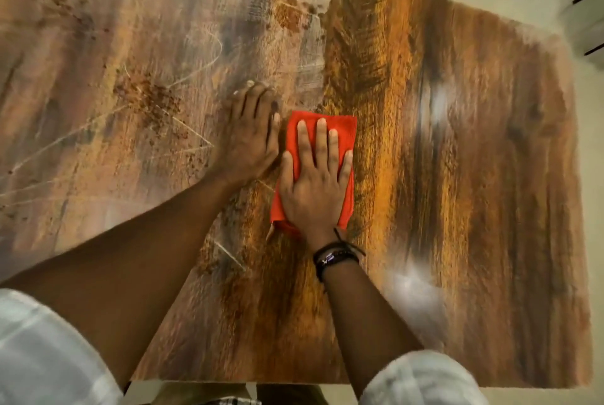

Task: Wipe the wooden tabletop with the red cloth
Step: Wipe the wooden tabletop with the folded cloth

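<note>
Right hand [313,195] flat, fingers spread, pins red cloth [327,121] mid-worktop [457,175]. Left hand [250,139] open, empty, bracing beside it. Advice: even pressure, overlapping strokes toward the hazy left half.

the red cloth [340,130] lies folded and flat near the middle of the brown, streaky wooden tabletop [457,175], which has pale scratches.

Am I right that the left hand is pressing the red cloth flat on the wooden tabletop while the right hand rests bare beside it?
Not quite: the hands are swapped. In the head view the right hand presses the red cloth flat on the wooden tabletop, while the left hand rests bare beside it.
</note>
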